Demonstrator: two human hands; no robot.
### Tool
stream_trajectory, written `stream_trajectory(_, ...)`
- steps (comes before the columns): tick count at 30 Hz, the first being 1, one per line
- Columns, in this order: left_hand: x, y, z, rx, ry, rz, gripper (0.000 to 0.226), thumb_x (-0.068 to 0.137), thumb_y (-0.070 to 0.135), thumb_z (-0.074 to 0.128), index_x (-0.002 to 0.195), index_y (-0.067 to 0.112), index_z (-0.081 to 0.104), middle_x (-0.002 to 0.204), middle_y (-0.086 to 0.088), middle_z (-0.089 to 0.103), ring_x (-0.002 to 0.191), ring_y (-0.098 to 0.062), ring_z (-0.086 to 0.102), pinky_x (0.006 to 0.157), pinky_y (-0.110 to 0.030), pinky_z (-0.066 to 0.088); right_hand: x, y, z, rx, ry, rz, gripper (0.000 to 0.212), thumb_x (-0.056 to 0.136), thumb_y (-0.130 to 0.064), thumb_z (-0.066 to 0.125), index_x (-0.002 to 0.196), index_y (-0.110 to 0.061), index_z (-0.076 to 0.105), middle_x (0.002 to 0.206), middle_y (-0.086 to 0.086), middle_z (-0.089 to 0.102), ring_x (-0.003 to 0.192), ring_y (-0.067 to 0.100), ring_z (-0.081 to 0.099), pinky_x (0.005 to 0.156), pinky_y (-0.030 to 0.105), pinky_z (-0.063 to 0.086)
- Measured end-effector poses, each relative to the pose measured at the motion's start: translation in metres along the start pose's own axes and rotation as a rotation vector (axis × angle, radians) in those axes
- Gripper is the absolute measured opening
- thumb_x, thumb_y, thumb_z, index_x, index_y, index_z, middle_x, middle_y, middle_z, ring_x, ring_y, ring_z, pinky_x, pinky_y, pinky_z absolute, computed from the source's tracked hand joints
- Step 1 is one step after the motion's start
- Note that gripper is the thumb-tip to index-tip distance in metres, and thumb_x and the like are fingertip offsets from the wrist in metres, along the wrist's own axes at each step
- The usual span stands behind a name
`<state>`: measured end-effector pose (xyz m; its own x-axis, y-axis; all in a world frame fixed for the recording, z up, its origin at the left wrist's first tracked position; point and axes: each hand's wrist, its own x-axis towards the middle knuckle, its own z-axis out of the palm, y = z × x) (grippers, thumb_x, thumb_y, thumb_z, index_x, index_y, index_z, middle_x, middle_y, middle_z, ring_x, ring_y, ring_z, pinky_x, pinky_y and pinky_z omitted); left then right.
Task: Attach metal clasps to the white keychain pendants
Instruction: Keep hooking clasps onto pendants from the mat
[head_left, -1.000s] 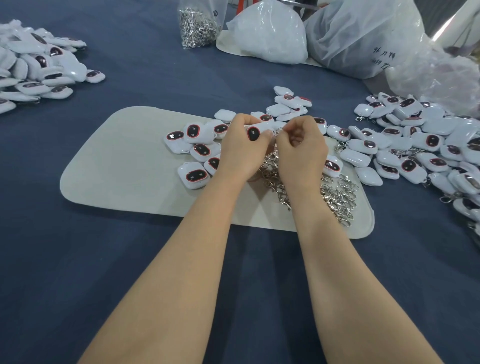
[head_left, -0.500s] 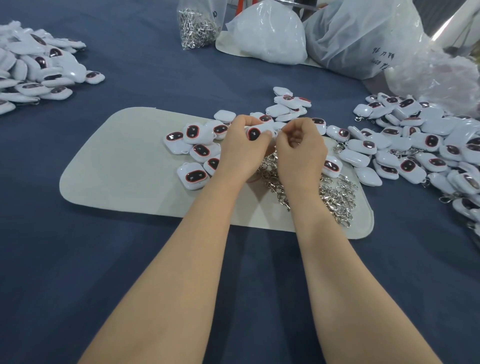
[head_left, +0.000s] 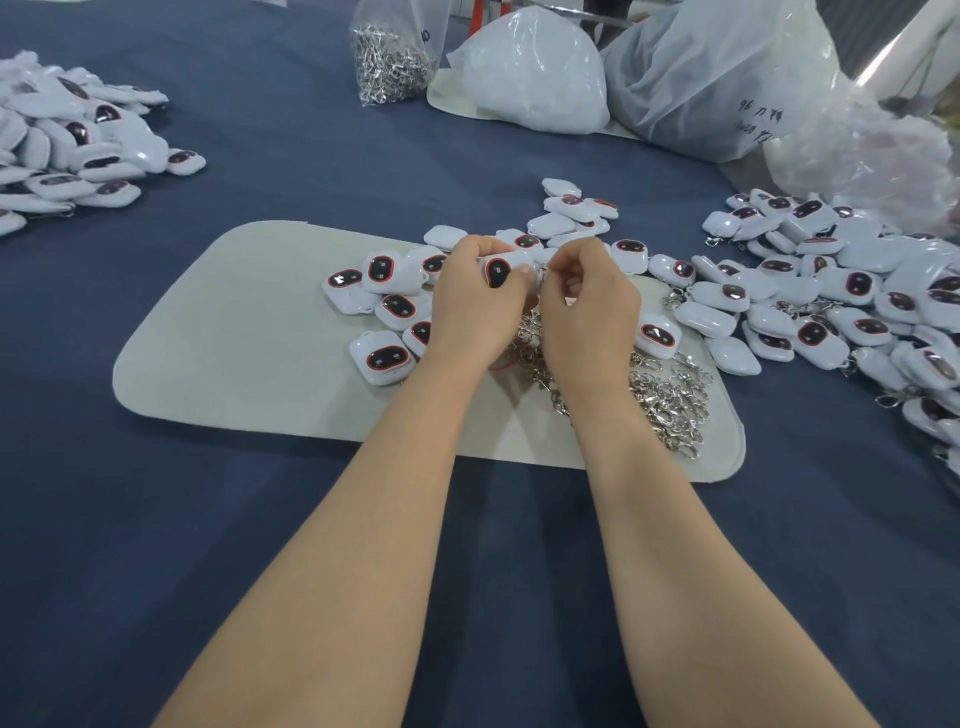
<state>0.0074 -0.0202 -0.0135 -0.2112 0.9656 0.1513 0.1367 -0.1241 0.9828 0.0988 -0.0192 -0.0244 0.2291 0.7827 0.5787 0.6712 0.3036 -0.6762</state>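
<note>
Over the beige mat (head_left: 234, 338), the left hand (head_left: 467, 306) gripped a white pendant (head_left: 501, 270) as the right hand (head_left: 587, 306) pinched a metal clasp (head_left: 542, 270) to its edge. Clasped pendants (head_left: 857, 312) lay right of the mat; unclasped pendants (head_left: 384, 312) and loose clasps (head_left: 665, 400) waited on it.

White pendant (head_left: 498, 270) above heaped metal clasps (head_left: 665, 400)

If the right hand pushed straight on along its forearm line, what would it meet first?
Probably the loose white pendants lying just beyond the knuckles of the right hand. The hand looks raised, so it might pass over them; depth is unclear.
</note>
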Motion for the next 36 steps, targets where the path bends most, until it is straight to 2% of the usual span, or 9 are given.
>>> stream_trajectory(4,-0.0005,0.0009,-0.0009,-0.01,0.009,0.022,0.018,0.085,0.013,0.062,0.088,0.027,0.051,0.085,0.024,0.051,0.082,0.005,0.051,0.068,-0.003,0.039,-0.0011,-0.0013,0.0008,-0.005,0.004,-0.018,0.009,0.084,-0.002,0.052,0.083,-0.008,0.058,0.076,-0.003,0.055,0.077,0.025,0.054,0.072,0.036,0.045)
stream_trajectory(11,-0.0008,0.0012,-0.0016,0.021,0.016,0.086,0.014,0.085,0.011,0.062,0.095,0.019,0.055,0.084,0.018,0.055,0.087,-0.009,0.056,0.078,-0.018,0.045,-0.0011,-0.0036,0.0004,-0.016,-0.026,-0.013,0.008,0.085,-0.002,0.051,0.087,-0.006,0.058,0.08,-0.001,0.057,0.081,0.026,0.054,0.074,0.036,0.043)
stream_trajectory(17,-0.0026,0.0007,-0.0009,0.076,-0.01,0.165,0.015,0.089,0.011,0.059,0.095,0.022,0.051,0.081,0.022,0.053,0.071,0.018,0.05,0.065,-0.001,0.038,-0.0034,-0.0041,0.0006,-0.017,-0.049,-0.015,0.008,0.086,-0.001,0.049,0.086,-0.005,0.055,0.078,-0.001,0.055,0.081,0.028,0.053,0.072,0.039,0.043)
stream_trajectory(20,-0.0006,0.0006,-0.0002,0.056,0.01,0.127,0.014,0.089,0.014,0.058,0.097,0.022,0.05,0.081,0.021,0.052,0.072,0.017,0.051,0.065,-0.001,0.038,-0.0037,-0.0053,0.0,0.045,-0.049,0.012,0.01,0.087,-0.002,0.049,0.093,-0.009,0.055,0.084,-0.003,0.056,0.083,0.022,0.054,0.073,0.029,0.042)
stream_trajectory(22,0.0013,0.0009,0.0003,0.033,0.027,0.06,0.013,0.091,0.016,0.056,0.101,0.021,0.049,0.085,0.02,0.05,0.081,0.006,0.053,0.073,-0.006,0.042,-0.0029,-0.0065,-0.0008,0.143,-0.073,0.061,0.017,0.088,-0.002,0.049,0.102,-0.011,0.056,0.089,-0.006,0.058,0.082,0.009,0.055,0.074,0.017,0.042)
stream_trajectory(24,0.0024,0.0018,0.0003,-0.053,0.028,-0.053,0.015,0.092,0.018,0.053,0.106,0.019,0.047,0.092,0.015,0.05,0.095,-0.011,0.056,0.09,-0.027,0.048,-0.002,-0.007,-0.0011,0.209,-0.121,0.112,0.019,0.09,-0.003,0.05,0.103,-0.014,0.057,0.088,-0.013,0.058,0.079,-0.005,0.053,0.072,0.005,0.039)
stream_trajectory(27,0.0029,0.0044,0.0002,-0.175,0.037,-0.187,0.022,0.093,0.021,0.051,0.114,0.016,0.045,0.11,0.0,0.055,0.107,-0.021,0.058,0.096,-0.042,0.048,-0.0008,-0.0069,-0.0017,0.294,-0.159,0.185,0.017,0.09,-0.005,0.052,0.094,-0.02,0.058,0.082,-0.017,0.058,0.076,-0.004,0.055,0.074,0.011,0.044)
stream_trajectory(31,0.003,0.004,0.0038,-0.32,0.02,-0.277,0.025,0.094,0.019,0.048,0.117,0.011,0.043,0.095,-0.003,0.058,0.076,-0.014,0.063,0.077,-0.033,0.056,0.0002,-0.0082,-0.0035,0.386,-0.141,0.235,0.022,0.09,-0.007,0.055,0.085,-0.028,0.056,0.085,-0.014,0.062,0.081,0.007,0.059,0.083,0.031,0.051)
stream_trajectory(36,0.0032,0.0032,0.0064,-0.509,-0.016,-0.376,0.016,0.091,0.008,0.051,0.107,0.008,0.047,0.079,-0.003,0.054,0.053,-0.007,0.056,0.05,-0.018,0.05,0.0004,-0.0037,-0.0021,0.325,-0.058,0.23,0.016,0.089,-0.01,0.056,0.089,-0.025,0.053,0.075,-0.014,0.059,0.07,0.003,0.056,0.071,0.016,0.043)
